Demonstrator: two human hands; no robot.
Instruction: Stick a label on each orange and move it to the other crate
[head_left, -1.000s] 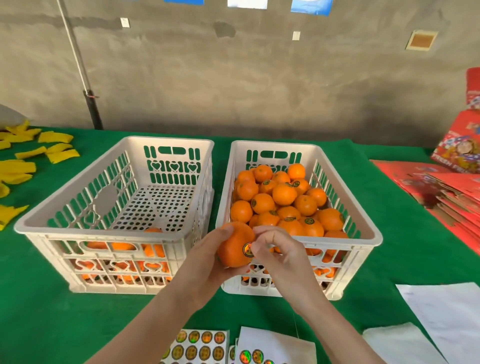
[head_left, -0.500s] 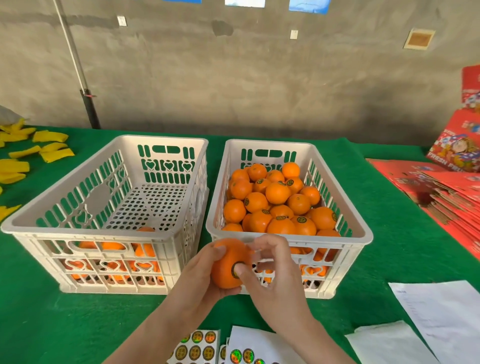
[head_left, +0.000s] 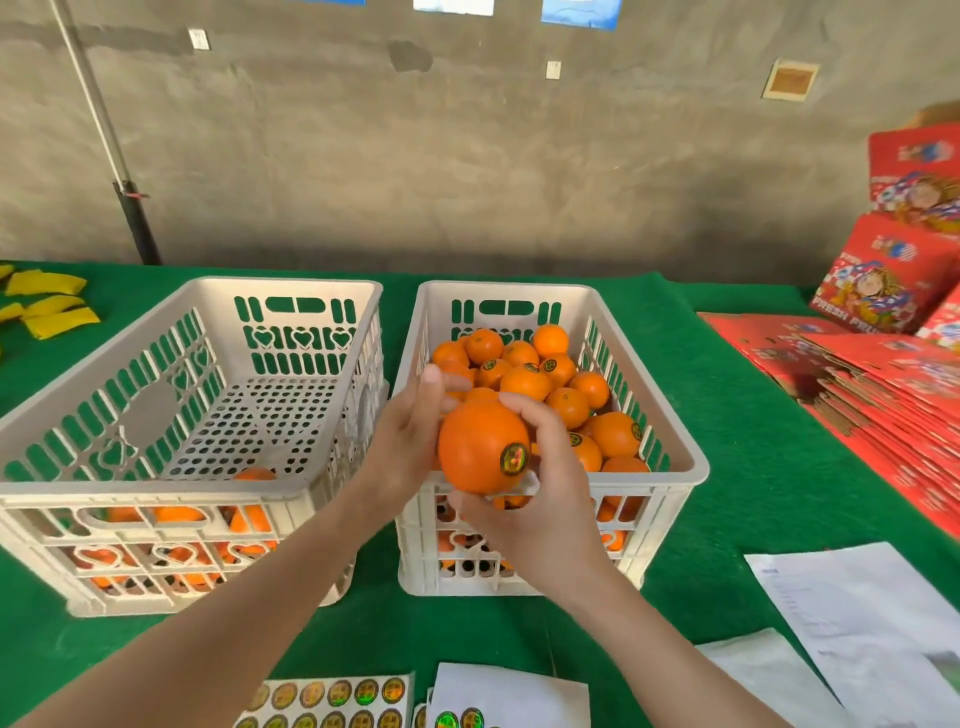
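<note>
orange (head_left: 480, 447): labelled, above near rim of right crate (head_left: 691, 467) | right hand (head_left: 550, 509): gripping it, label (head_left: 514, 458) facing up, probably for checking | left hand (head_left: 405, 441): fingers straight, steadying left side | drop-off likely next

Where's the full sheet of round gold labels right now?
Head view, bottom edge, left of centre: the sheet of round gold labels lies on the green cloth, just left of a white backing sheet.

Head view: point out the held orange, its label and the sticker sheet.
orange (head_left: 475, 441), head view, bare peel left of the label.
label (head_left: 514, 458), head view, middle of the round sticker.
sticker sheet (head_left: 340, 693), head view, a sticker in its top row.
</note>
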